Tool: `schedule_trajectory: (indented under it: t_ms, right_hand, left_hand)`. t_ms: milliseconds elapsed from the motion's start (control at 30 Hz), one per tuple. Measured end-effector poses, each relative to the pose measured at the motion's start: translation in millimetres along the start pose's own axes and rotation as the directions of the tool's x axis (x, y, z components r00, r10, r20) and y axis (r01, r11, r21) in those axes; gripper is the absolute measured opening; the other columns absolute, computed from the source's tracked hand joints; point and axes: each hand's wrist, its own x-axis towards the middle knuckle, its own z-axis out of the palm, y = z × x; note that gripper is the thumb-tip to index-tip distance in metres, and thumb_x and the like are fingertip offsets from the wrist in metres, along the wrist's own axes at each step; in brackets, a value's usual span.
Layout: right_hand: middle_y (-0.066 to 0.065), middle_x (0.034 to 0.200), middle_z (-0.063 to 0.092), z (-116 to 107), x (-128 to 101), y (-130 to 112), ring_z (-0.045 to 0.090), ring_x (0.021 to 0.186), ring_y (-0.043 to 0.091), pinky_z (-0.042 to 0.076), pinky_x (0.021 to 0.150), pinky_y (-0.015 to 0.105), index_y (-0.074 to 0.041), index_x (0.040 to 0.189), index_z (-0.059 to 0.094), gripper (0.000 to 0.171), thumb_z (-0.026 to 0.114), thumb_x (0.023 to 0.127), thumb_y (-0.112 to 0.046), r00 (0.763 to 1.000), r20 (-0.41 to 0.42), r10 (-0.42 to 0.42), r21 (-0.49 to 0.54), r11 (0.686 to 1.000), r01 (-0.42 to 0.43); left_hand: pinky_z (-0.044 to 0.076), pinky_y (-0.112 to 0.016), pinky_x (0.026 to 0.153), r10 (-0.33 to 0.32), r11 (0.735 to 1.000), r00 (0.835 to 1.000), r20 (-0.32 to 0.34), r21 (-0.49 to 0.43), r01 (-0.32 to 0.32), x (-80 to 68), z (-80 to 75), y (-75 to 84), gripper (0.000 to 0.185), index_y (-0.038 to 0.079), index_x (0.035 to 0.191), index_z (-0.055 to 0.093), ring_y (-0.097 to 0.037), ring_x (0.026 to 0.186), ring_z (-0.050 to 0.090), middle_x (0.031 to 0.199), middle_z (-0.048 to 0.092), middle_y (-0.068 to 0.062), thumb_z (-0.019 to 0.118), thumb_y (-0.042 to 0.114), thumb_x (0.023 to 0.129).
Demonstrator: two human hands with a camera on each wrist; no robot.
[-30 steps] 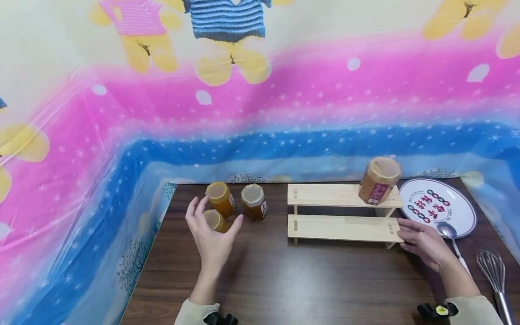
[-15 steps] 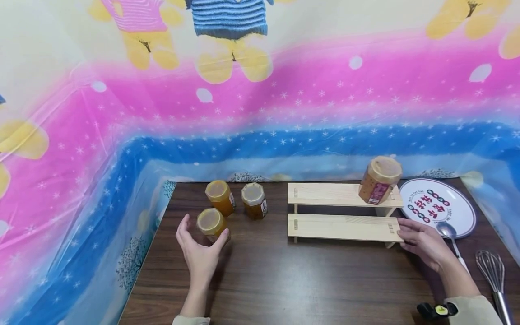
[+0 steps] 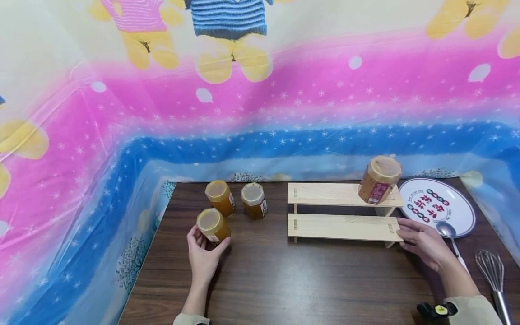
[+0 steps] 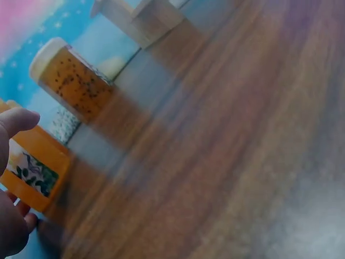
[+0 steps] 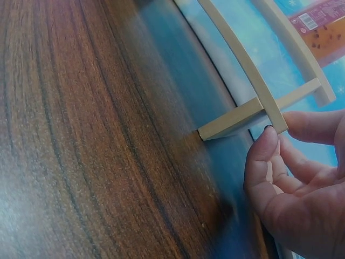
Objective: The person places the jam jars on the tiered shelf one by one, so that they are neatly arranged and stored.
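Gripping the front jar [image 3: 213,225] with the left hand [image 3: 203,259], thumb on one side and fingers curled round the other, base down on the table [image 3: 304,280]. Seen from the left wrist, the same orange jar [image 4: 32,175] with a fingertip against its labelled wall. Standing at 9 o'clock on the dark wood, just short of the two other jars [image 3: 220,197] at about 10 o'clock, close to them but apart.

Steadying the wooden rack [image 3: 343,228] with the right hand [image 3: 422,246] at 3 o'clock: relaxed fingers laid against the right end of the lower step, nothing clasped, fingertips [image 5: 268,141] touching the board's corner. Up on the top step, towards 2 o'clock, a fourth jar [image 3: 379,179], tilted in this view.

Judged as the grasp stage, jar seized but not yet lifted. Calling next, probably, for a straight lift clear of the neighbouring jars, kept upright, then a carry towards 3 o'clock onto a free stretch of step.

Beyond the rack, at 2 to 3 o'clock: a plate [image 3: 467,212], a spoon [image 3: 448,232], a whisk [image 3: 493,271].
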Motion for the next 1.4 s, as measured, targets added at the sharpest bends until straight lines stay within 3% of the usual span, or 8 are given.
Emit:
schedule_trajectory:
  t_ms: [400, 633, 1100, 1200, 1400]
  right_hand:
    - [-0.016, 0.109, 0.064, -1, 0, 0, 0.066, 0.100, 0.004, 0.059, 0.084, 0.030, 0.014, 0.159, 0.013, 0.079, 0.063, 0.105, -0.018, 1.000, 0.001, 0.008, 0.035, 0.999, -0.008]
    - [-0.015, 0.111, 0.062, 0, 1, 0, 0.065, 0.101, 0.004, 0.059, 0.085, 0.031, 0.013, 0.159, 0.014, 0.080, 0.063, 0.105, -0.020, 1.000, -0.003, 0.013, 0.017, 1.000, -0.013]
    - [-0.013, 0.113, 0.062, 0, 2, 0, 0.065, 0.101, 0.003, 0.059, 0.086, 0.032, 0.012, 0.160, 0.014, 0.079, 0.062, 0.105, -0.020, 0.999, -0.008, 0.034, 0.021, 0.999, -0.034]
    - [-0.014, 0.112, 0.062, 0, 2, 0, 0.065, 0.101, 0.003, 0.059, 0.085, 0.031, 0.012, 0.159, 0.014, 0.079, 0.062, 0.105, -0.020, 1.000, -0.004, 0.025, 0.025, 0.999, -0.025]
    - [-0.017, 0.110, 0.064, -1, 2, 0, 0.066, 0.101, 0.004, 0.059, 0.085, 0.031, 0.013, 0.159, 0.016, 0.079, 0.063, 0.105, -0.021, 1.000, -0.002, 0.012, 0.031, 0.999, -0.012]
  left_hand:
    - [0.040, -0.051, 0.113, -0.011, 1.000, 1.000, -0.012, 0.021, 0.011, 4.3, 1.6, -11.6, 0.087, 0.004, 0.145, 0.044, -0.030, 0.133, 0.050, 0.143, 0.052, -0.016, 0.095, 0.009, 0.075]
    - [0.044, -0.017, 0.100, 0.002, 0.999, 0.999, -0.048, 0.045, 0.000, 4.1, 1.4, -15.4, 0.083, 0.012, 0.141, 0.051, -0.021, 0.127, 0.055, 0.136, 0.057, -0.005, 0.098, 0.022, 0.073]
    - [0.049, -0.041, 0.103, 0.004, 0.995, 1.000, -0.011, 0.101, -0.003, 14.1, -2.7, -13.9, 0.083, 0.009, 0.139, 0.053, -0.023, 0.121, 0.057, 0.131, 0.059, -0.009, 0.099, 0.018, 0.070]
    - [0.050, -0.038, 0.102, -0.001, 0.994, 1.000, -0.017, 0.106, 0.003, 14.8, -2.8, -14.3, 0.084, 0.010, 0.139, 0.054, -0.022, 0.121, 0.058, 0.131, 0.060, -0.008, 0.100, 0.018, 0.069]
    - [0.048, -0.016, 0.094, 0.003, 0.993, 1.000, -0.030, 0.116, 0.000, 12.0, -1.8, -12.0, 0.080, 0.013, 0.136, 0.057, -0.019, 0.119, 0.058, 0.128, 0.061, -0.005, 0.100, 0.019, 0.068]
